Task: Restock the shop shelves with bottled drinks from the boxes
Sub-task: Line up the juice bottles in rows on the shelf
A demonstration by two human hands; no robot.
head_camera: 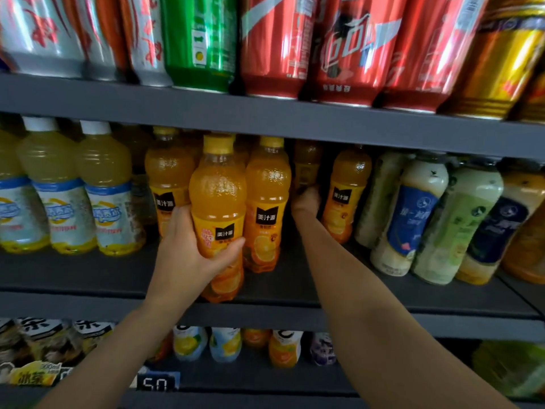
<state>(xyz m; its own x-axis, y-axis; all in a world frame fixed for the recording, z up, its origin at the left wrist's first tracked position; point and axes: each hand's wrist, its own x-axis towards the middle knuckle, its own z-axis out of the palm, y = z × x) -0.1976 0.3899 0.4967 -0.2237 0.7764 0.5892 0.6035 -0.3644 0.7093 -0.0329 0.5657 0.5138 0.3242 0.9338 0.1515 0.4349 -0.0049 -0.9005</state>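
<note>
Orange bottle (217,202) in left grip (188,249)

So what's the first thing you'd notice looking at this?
The orange juice bottle in the middle, gripped by the left hand in front of the middle shelf. The right hand reaches deep between the other orange bottles; whether it holds one is hidden. Up top, big red cans stand in a row beside a green can.
</note>
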